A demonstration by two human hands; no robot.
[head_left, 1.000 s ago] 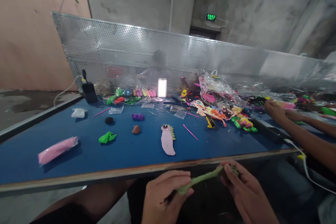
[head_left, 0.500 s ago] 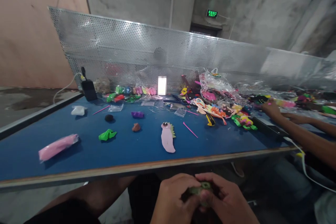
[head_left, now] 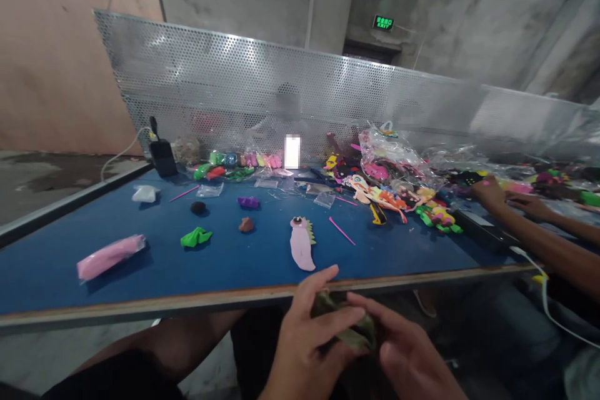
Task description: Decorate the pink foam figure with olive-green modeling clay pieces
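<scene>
My left hand [head_left: 307,340] is closed around a soft olive-green lump of modelling clay [head_left: 359,334], held low in front of the table edge. Its index finger points up and its other fingers lie across the clay. My right hand [head_left: 412,347] curls against the clay's right side, its fingertips partly hidden behind it. On the blue table [head_left: 159,269] just beyond my hands lies a flat pale pink clay figure [head_left: 302,247] with a dark eye and green spikes along one side. A thin pink stick [head_left: 342,230] lies to its right.
Clay pieces lie to the left: green [head_left: 195,237], brown [head_left: 246,224], purple [head_left: 248,202], black [head_left: 198,207], white [head_left: 145,194], and a wrapped pink roll [head_left: 111,257]. Colourful figures [head_left: 382,194] and plastic bags pile up at back right. Another person's arms [head_left: 529,225] reach in from the right.
My left hand has risen slightly, with its index finger now lifted. The fingers have spread, and more of the olive-green clay shows between my hands. The view has shifted a little.
</scene>
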